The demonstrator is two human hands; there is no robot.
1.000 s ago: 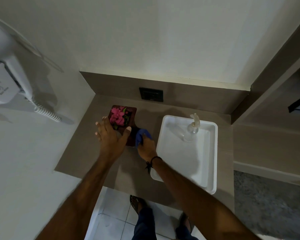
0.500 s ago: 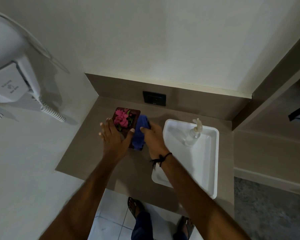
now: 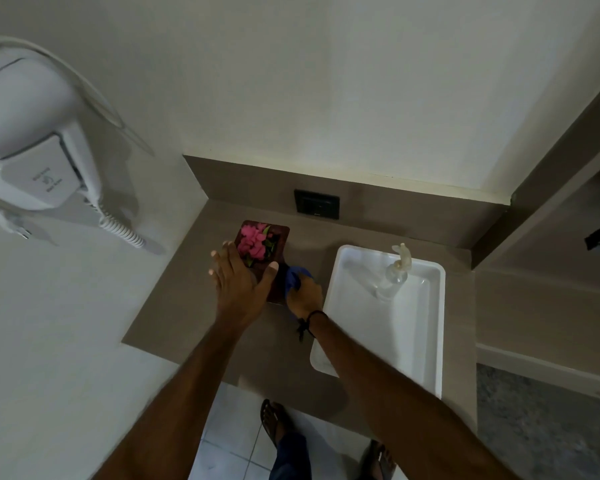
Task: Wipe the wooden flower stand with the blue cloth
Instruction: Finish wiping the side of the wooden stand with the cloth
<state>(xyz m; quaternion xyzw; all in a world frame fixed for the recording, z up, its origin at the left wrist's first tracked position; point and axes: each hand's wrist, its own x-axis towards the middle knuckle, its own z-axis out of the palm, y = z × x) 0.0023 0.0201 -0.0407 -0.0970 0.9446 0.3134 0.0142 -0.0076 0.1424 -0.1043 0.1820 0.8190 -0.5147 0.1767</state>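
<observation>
Dark wooden flower stand (image 3: 280, 237), pink blooms | my left hand (image 3: 238, 284) spread flat, steadying it | my right hand (image 3: 303, 295) presses bunched blue cloth (image 3: 293, 277) to its right side

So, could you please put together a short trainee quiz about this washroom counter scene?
1. True or false: the left hand rests on the dark wooden flower stand.
2. Which hand holds the bunched blue cloth?
A. left
B. right
C. neither
3. Fill in: the clear pump soap bottle stands inside the white rectangular ____.

Key: 1 true; 2 B, the right hand; 3 tray.
</observation>
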